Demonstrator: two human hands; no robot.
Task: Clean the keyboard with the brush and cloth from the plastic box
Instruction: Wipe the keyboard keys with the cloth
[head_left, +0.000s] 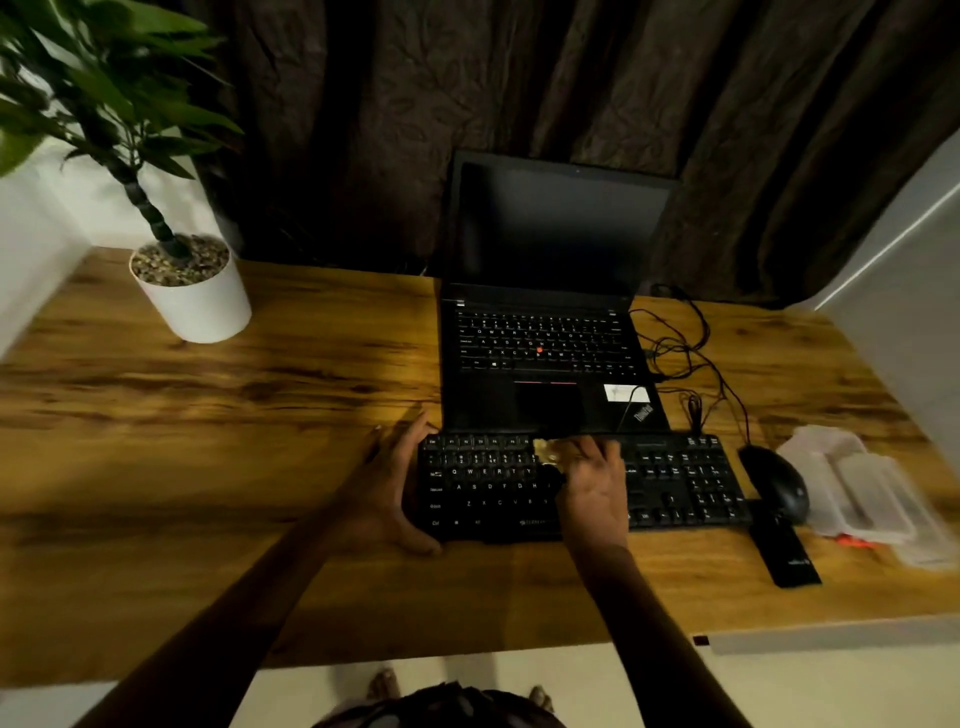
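The keyboard (576, 486) lay near the table's (260, 415) front edge. The left hand (389, 488) braced its left end, fingers wide. The right hand (592, 483) pinched a soft, light cloth (548, 452) on the keys.

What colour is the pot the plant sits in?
The round plant pot is plain white, seen in the head view.
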